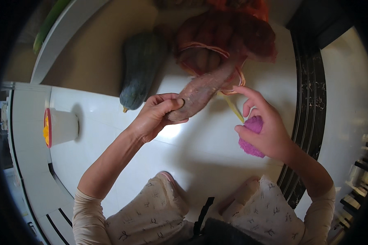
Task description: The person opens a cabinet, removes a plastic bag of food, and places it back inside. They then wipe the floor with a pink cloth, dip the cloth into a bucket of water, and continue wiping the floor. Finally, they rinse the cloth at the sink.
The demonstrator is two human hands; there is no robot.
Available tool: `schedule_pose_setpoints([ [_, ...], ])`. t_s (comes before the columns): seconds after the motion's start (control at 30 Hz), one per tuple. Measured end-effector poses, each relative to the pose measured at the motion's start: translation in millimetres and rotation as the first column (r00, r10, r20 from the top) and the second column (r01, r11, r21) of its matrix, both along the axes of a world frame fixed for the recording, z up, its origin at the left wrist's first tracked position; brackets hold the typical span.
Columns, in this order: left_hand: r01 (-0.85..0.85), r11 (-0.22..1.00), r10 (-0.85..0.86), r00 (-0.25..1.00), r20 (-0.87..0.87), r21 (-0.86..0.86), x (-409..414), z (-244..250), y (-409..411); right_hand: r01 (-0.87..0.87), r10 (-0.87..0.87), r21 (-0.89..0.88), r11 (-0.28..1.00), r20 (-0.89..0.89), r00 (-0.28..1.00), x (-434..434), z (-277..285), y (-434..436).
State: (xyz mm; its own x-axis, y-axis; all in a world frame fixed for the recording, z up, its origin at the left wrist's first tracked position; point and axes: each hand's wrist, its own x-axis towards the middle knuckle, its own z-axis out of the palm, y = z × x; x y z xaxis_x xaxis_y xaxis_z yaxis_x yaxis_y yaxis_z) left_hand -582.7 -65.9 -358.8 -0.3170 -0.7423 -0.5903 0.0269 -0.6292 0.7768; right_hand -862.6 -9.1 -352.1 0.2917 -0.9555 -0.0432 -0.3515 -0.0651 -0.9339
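My left hand grips the lower end of a long sweet potato, its thumb on top. The root slants up to the right, towards the opening of a red mesh bag that holds more roots. In my right hand a purple cloth is held against the palm, with the index finger stretched towards the bag's rim. A yellow strap hangs from the bag between my hands. Left of the bag lies a large dark green gourd, perhaps a winter squash.
A white bin with a red rim stands on the pale tiled floor at the left. A shelf edge crosses the upper left, with a long green vegetable beyond it. A dark marble threshold strip runs down the right side.
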Motion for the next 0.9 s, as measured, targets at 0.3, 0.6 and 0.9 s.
schedule_pose_setpoints([
  [0.3,-0.198,0.934,0.213,0.977,0.02,-0.298,-15.9,31.4,-126.4,0.063,-0.454,0.671,0.738,0.427,0.782,-45.2,-29.3,11.1],
  [0.6,0.275,0.822,0.204,0.674,0.71,-0.498,-9.6,-4.3,-288.6,0.167,-0.536,0.669,0.724,0.393,0.747,-73.3,-50.3,33.5],
  [0.9,0.699,0.566,0.302,0.318,0.898,-0.438,36.3,-66.0,-356.4,0.19,-0.591,0.703,0.686,0.384,0.71,-87.8,-65.4,20.8],
])
